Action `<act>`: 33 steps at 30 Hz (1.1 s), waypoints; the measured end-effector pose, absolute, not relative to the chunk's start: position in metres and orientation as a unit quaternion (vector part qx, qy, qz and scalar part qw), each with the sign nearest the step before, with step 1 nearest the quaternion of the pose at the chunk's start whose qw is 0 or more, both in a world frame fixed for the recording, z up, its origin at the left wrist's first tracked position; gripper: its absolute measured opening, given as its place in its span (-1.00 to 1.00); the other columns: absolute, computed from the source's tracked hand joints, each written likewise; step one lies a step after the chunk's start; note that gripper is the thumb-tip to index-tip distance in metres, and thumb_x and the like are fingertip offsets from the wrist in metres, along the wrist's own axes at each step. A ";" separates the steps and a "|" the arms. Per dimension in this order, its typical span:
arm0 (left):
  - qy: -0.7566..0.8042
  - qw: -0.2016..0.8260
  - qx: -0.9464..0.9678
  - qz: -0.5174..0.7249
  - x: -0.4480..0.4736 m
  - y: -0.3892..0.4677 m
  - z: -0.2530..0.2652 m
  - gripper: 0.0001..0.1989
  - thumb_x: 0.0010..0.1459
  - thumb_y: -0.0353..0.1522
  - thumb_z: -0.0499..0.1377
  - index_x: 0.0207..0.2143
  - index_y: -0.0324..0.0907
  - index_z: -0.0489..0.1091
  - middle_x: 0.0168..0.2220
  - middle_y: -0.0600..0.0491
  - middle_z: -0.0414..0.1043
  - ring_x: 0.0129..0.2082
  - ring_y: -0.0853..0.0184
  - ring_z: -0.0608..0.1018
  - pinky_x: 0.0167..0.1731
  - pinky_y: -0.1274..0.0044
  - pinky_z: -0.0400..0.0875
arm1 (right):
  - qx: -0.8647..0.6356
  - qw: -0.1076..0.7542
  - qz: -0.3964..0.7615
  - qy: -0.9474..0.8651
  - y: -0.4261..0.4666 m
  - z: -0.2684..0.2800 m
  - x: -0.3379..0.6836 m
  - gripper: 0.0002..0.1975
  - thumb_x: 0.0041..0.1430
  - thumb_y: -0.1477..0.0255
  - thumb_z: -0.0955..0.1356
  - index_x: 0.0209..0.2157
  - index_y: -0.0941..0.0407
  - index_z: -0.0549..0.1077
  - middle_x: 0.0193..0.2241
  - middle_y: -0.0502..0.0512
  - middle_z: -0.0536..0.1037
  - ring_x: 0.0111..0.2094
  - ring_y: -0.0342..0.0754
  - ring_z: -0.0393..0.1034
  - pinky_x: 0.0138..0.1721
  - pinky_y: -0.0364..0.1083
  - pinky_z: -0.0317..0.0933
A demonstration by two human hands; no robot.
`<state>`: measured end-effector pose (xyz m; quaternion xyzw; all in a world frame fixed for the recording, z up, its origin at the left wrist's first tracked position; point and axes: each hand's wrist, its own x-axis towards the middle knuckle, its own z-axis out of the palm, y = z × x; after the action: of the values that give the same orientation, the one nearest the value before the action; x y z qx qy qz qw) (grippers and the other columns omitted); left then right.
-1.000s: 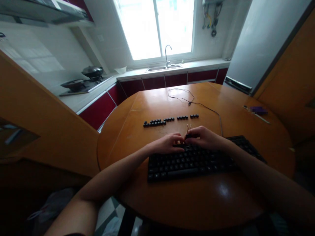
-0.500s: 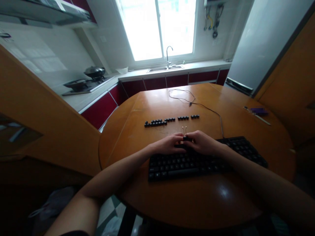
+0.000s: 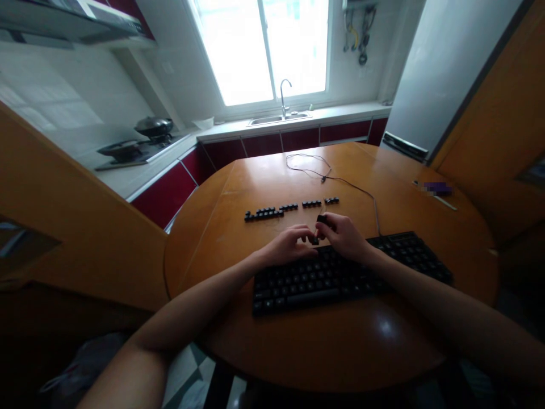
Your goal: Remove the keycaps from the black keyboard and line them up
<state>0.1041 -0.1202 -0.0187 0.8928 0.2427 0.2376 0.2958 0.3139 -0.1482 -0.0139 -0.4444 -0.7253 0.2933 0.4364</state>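
Note:
A black keyboard lies on the round wooden table, partly covered by both hands and the right forearm. Over its back edge, my right hand is closed around a keycap puller, a small black body with thin wire prongs. Just left of it, my left hand has its fingertips closed on a small black keycap. One thin wire runs down near this keycap; whether it still touches it, I cannot tell. Beyond the hands, loose black keycaps lie in short rows.
The keyboard's cable runs to a loose loop at the table's far side. At the right lies a purple object, partly blurred, beside a thin pale stick. A counter with a sink stands behind the table.
The puller and my right hand have risen and shifted slightly away from the keyboard. A keycap now shows at my left fingertips. The view has shifted a little.

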 end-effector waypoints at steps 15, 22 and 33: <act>0.260 0.072 0.894 0.359 0.108 -0.120 -0.019 -0.77 0.21 -0.30 0.29 -0.10 -0.13 0.41 -0.17 0.01 0.46 -0.12 0.26 0.47 -0.09 0.37 0.45 | -0.447 0.471 0.329 -0.686 -0.143 -0.023 0.312 -0.80 0.32 0.30 0.31 -0.35 0.10 0.42 -0.45 0.08 0.61 -0.42 -0.03 0.52 -0.36 -0.09 0.28; 0.227 -0.041 0.916 0.327 0.107 -0.125 -0.015 -0.81 0.26 -0.34 0.25 -0.06 -0.03 0.46 -0.09 0.03 0.43 -0.07 0.26 0.42 -0.03 0.38 0.43 | -0.446 0.482 0.310 -0.687 -0.145 -0.020 0.311 -0.80 0.29 0.33 0.32 -0.40 0.10 0.41 -0.48 0.06 0.56 -0.43 -0.04 0.46 -0.37 -0.10 0.25; 0.223 0.056 0.893 0.387 0.111 -0.126 -0.011 -0.84 0.19 -0.29 0.32 -0.15 -0.03 0.54 -0.17 0.04 0.45 -0.16 0.29 0.44 -0.10 0.38 0.43 | -0.448 0.467 0.277 -0.710 -0.148 -0.019 0.310 -0.76 0.32 0.35 0.29 -0.45 0.10 0.38 -0.52 0.02 0.51 -0.46 -0.08 0.39 -0.40 -0.11 0.19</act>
<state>0.1109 -0.1259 -0.0113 0.8929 0.2234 0.3869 0.0564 0.3099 -0.1476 -0.0193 -0.4485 -0.7101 0.2772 0.4666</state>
